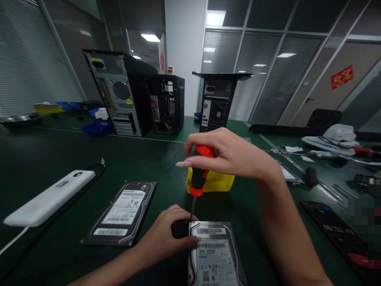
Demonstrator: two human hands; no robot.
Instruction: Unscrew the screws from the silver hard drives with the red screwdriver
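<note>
My right hand (229, 155) is wrapped round the red and black handle of a screwdriver (199, 178), held upright. Its thin shaft runs down to the upper left corner of a hard drive (216, 254); the very tip is hard to make out. That drive lies label up on the table at the bottom of the view. My left hand (166, 234) grips the drive's left edge near the same corner, thumb on its top face. Another hard drive (123, 212) lies flat to the left. Behind the screwdriver is a yellow bin (220, 182), partly covered by my right hand.
A white power bank-like block (50, 198) with cables lies at left. Three computer cases (139, 91) stand at the back. On the right are a phone (336, 234) showing a timer, another drive (288, 174), and scattered tools. A blue bin (97, 128) sits far left.
</note>
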